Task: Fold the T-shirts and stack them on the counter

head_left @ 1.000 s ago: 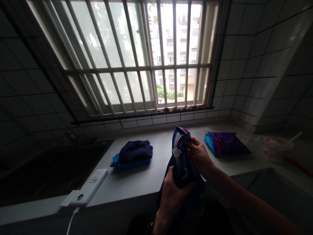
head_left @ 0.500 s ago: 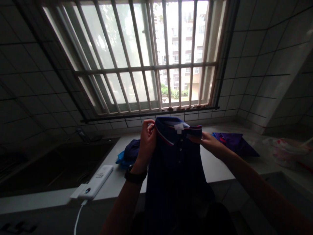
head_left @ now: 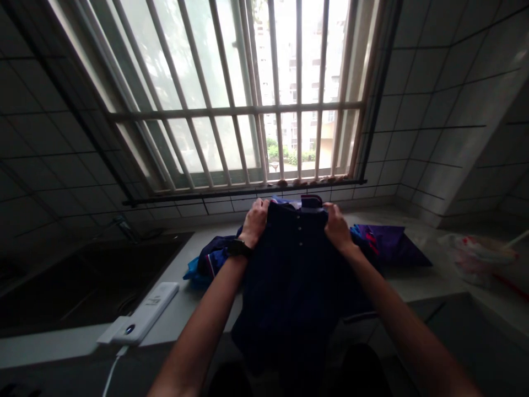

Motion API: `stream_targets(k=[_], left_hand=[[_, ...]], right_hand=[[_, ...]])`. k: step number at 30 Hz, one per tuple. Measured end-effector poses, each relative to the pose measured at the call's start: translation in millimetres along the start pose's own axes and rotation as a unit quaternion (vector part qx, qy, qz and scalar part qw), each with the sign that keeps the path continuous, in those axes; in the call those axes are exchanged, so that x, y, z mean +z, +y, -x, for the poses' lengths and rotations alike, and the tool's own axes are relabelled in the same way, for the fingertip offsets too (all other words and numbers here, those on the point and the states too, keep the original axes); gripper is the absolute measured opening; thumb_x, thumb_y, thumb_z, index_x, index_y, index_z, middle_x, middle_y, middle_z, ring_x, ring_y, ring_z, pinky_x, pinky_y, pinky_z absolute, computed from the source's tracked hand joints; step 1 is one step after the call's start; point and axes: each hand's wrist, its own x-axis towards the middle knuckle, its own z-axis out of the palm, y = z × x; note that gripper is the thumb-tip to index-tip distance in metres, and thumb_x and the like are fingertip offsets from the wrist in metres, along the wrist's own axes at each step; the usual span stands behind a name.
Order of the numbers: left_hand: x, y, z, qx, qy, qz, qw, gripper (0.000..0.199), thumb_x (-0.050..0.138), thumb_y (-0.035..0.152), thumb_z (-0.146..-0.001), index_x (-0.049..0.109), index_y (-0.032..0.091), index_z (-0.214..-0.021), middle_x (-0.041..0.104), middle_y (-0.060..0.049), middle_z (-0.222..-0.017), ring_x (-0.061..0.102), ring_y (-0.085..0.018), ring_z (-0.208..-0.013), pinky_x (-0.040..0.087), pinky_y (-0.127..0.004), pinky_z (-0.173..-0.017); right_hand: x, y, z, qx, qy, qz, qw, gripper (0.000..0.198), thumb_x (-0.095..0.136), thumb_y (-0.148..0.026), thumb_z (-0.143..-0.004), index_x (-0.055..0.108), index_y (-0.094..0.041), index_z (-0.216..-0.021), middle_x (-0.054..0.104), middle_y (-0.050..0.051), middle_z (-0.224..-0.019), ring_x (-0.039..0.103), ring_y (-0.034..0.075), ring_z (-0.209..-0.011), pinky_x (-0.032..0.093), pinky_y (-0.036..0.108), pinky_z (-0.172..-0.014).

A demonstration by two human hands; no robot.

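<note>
A dark navy polo shirt [head_left: 291, 270] is stretched between my two hands at the shoulders, its front with a row of small buttons facing me. My left hand [head_left: 255, 221], with a black watch at the wrist, is closed on the shoulder left of the collar. My right hand [head_left: 338, 227] pinches the other shoulder beside the striped collar [head_left: 311, 202]. The lower part of the shirt drapes over the counter's front edge. One sleeve with a pale-edged cuff hangs under my right forearm.
Left of the shirt lies bunched blue cloth [head_left: 197, 273]; a purple folded cloth [head_left: 392, 242] lies right. A white power bank [head_left: 151, 311] with a cable sits by the dark sink [head_left: 82, 281]. A plastic bag [head_left: 475, 253] stands far right. A barred window [head_left: 235, 110] is behind.
My hands have moved from the collar to the shoulders, and the shirt is now spread wider and flatter. The collar has tipped back toward the window. The view has shifted slightly.
</note>
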Motion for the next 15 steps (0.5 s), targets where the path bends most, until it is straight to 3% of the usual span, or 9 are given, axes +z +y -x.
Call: stream_targets(k=[3,5,9,15], left_hand=[[54,4,60,-0.013,-0.164,-0.032,0.986,0.050,0.049,0.015,-0.092,0.049,0.005,-0.142,0.060,-0.023,-0.135,0.060,-0.028,-0.123,0.048,-0.036,-0.103],[82,7,102,-0.012,-0.249,-0.029,0.968,0.054,0.053,0.025,-0.093,0.049,0.009,-0.145,0.055,-0.021,-0.145,0.054,-0.029,-0.134,0.045,-0.038,-0.109],[109,9,154,-0.041,-0.252,-0.036,0.966,0.051,0.040,0.030,-0.099,0.051,0.012,-0.146,0.045,-0.018,-0.156,0.038,-0.031,-0.147,0.034,-0.046,-0.119],[112,7,157,-0.067,-0.235,-0.027,0.969,0.053,0.038,0.034,-0.099,0.051,0.014,-0.147,0.043,-0.014,-0.158,0.036,-0.029,-0.148,0.031,-0.046,-0.121]], right_hand=[[48,20,60,0.075,-0.153,0.136,0.976,0.062,0.050,-0.005,-0.084,0.047,-0.013,-0.145,0.056,0.021,-0.134,0.057,0.031,-0.122,0.048,0.044,-0.101],[68,34,91,0.077,-0.219,0.162,0.959,0.054,0.052,-0.014,-0.089,0.053,-0.015,-0.143,0.052,0.021,-0.144,0.051,0.032,-0.132,0.043,0.046,-0.107],[81,52,114,0.050,-0.217,0.159,0.962,0.043,0.045,-0.020,-0.094,0.064,-0.018,-0.133,0.052,0.017,-0.148,0.044,0.029,-0.141,0.034,0.045,-0.115],[77,51,112,0.041,-0.210,0.159,0.964,0.043,0.044,-0.020,-0.095,0.066,-0.013,-0.131,0.057,0.017,-0.144,0.049,0.027,-0.137,0.034,0.040,-0.116]])
